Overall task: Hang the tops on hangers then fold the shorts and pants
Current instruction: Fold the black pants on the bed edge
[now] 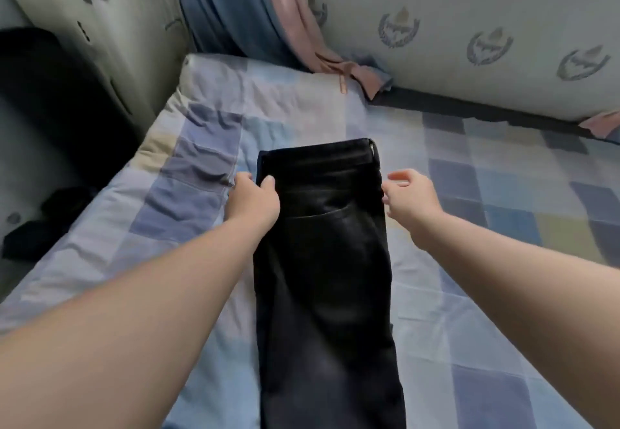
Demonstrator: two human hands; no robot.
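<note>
Black pants (322,261) lie flat on the checked bed sheet (469,194), folded lengthwise leg on leg, waistband at the far end. My left hand (256,199) pinches the pants' left edge just below the waistband, thumb on top of the fabric. Beside the right edge hovers my right hand (411,197), fingers loosely curled and holding nothing, just apart from the cloth. The pants' lower end runs out of the frame at the bottom.
A blue garment (228,9) and a pink one (302,26) hang at the wall behind the bed, their ends resting on the sheet. Dark clothing (43,220) lies off the bed's left side. A patterned wall (469,32) borders the bed at the right.
</note>
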